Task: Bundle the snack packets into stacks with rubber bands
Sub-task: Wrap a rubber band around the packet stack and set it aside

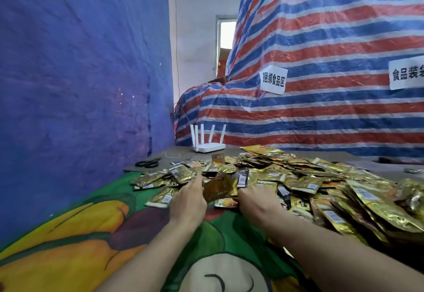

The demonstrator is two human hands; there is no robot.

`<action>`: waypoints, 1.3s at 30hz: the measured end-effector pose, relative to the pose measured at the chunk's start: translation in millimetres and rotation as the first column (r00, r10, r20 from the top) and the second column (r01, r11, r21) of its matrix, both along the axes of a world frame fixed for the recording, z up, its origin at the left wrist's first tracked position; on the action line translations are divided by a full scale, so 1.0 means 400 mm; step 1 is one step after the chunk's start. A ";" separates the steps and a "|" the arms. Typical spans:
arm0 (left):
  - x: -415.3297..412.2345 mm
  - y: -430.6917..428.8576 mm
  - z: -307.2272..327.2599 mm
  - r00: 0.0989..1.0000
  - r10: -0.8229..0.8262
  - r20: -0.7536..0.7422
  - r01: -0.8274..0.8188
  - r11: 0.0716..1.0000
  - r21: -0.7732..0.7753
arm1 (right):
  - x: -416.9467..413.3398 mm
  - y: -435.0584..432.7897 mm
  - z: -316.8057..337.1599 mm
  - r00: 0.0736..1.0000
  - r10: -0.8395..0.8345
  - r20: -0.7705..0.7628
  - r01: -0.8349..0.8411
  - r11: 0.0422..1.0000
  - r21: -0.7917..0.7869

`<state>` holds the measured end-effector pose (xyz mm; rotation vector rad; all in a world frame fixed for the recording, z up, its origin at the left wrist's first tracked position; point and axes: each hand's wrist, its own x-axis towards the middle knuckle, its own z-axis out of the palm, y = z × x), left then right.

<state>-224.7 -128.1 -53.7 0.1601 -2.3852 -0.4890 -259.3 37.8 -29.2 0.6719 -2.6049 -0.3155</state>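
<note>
A cartoon-print cloth (68,234) covers the table in front of a striped tarpaulin (321,108). Your left hand (190,200) grips one raised packet (220,188) just to its right, long axis tilting up and away. Your right hand (257,200), nearer the heap of packets (321,188), rests on its near edge. Its fingers are hidden, so you cannot tell its grip.

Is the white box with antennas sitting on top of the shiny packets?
No, the white router stands on the bare tabletop behind the pile of packets.
</note>
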 end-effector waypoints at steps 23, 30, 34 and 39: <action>0.125 0.029 -0.009 0.988 -0.033 -0.153 0.155 0.324 0.933 | 0.124 0.035 0.033 0.999 -0.023 0.040 0.039 0.888 -0.457; 0.126 0.025 0.000 0.987 0.002 -0.162 0.156 0.276 0.948 | 0.227 0.107 0.074 0.964 0.255 -0.074 -0.184 0.442 -0.878; 0.125 0.057 0.014 0.983 0.019 -0.185 0.172 0.278 0.945 | 0.281 0.154 0.044 0.926 0.356 -0.125 -0.145 0.029 -0.989; 0.158 0.158 0.008 0.949 -0.183 -0.255 0.313 0.475 0.823 | 0.287 0.165 0.020 0.850 0.527 -0.023 0.129 -0.250 -0.960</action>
